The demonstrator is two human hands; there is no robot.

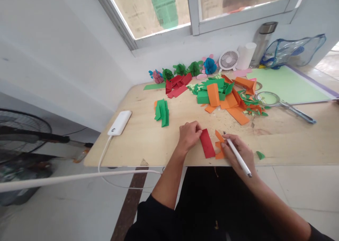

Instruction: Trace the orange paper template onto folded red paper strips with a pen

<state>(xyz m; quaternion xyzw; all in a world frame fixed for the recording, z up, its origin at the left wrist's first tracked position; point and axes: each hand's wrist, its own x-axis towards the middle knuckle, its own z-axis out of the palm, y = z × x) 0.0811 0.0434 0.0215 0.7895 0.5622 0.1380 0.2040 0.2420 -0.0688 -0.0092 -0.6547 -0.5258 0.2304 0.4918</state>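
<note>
A plain red rectangular paper strip (207, 144) lies flat at a slant; just right of the red strip is an orange paper cutout (219, 144) with a pointed, notched outline, partly hidden; farther right of the strip, a slender white pen (238, 156) with dark ends slants diagonally

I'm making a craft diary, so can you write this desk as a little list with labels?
Left hand: at the far end of the red paper
Right hand: holding a white pen, beside an orange cutout
Folded green papers: left of both hands
By the wall: blue paper flower, small fan, bottle
</note>
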